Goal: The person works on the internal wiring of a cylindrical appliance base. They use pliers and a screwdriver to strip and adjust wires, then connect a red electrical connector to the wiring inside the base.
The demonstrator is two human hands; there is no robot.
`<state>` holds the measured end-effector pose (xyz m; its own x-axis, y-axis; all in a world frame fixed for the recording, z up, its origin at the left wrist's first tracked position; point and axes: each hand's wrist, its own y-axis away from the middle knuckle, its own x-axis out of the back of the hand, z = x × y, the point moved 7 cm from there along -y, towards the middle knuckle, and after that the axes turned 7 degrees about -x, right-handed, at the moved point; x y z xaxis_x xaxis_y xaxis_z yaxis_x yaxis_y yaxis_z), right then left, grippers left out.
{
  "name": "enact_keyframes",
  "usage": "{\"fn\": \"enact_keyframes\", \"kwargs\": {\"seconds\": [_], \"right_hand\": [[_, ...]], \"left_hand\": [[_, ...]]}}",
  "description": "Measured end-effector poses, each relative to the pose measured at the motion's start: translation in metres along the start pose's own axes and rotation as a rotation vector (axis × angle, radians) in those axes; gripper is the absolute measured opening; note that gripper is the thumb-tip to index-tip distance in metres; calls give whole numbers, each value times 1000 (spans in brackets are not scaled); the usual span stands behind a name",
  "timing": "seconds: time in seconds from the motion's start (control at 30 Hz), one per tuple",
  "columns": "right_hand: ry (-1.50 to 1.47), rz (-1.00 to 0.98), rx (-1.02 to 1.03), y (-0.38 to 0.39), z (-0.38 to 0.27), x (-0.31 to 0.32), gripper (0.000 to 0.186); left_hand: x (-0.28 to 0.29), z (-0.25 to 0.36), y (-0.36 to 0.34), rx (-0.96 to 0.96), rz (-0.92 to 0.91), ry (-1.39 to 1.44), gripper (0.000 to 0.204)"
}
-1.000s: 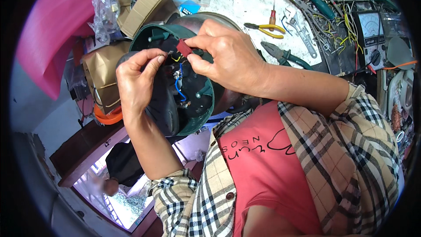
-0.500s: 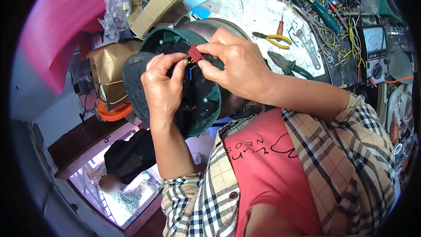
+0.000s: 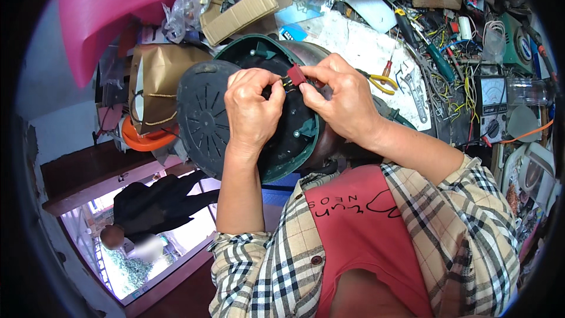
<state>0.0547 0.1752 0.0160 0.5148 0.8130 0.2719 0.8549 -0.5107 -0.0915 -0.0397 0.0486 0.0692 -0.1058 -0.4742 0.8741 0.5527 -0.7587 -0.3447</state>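
Note:
Between thumb and index finger, my right hand (image 3: 344, 97) pinches a small red block (image 3: 296, 74) that has metal prongs on its side. My left hand (image 3: 254, 105) is closed at the fingertips right by those prongs; whatever it grips there is hidden. Both hands are over an opened round green housing (image 3: 297, 164) with a black interior and screw posts. Left of it, partly behind my left wrist, leans a round black cover (image 3: 203, 115) with radial slots. A metal body, mostly covered by my right hand, adjoins the housing.
Yellow-handled pliers (image 3: 382, 84), a screwdriver (image 3: 388, 65) and an adjustable wrench (image 3: 416, 97) lie right. Beyond are tangled wires and an analog multimeter (image 3: 493, 103). A cardboard box (image 3: 241, 16) and paper bag (image 3: 162, 76) stand left. A dark-clothed person (image 3: 150, 209) appears through the doorway.
The view has shifted, so hands and housing appear farther right. The red block stays in my right fingers, with its prongs more visible. The person in the doorway shows more fully.

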Motion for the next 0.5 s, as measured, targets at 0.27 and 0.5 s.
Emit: {"fn": "enact_keyframes", "kwargs": {"seconds": [0.27,0.5], "right_hand": [[31,10,41,1,1,-1,28],[25,-5,21,2,3,0,28]], "left_hand": [[-1,14,0,-77,-9,-131,7],[-3,17,-1,-93,-13,-163,7]]}}
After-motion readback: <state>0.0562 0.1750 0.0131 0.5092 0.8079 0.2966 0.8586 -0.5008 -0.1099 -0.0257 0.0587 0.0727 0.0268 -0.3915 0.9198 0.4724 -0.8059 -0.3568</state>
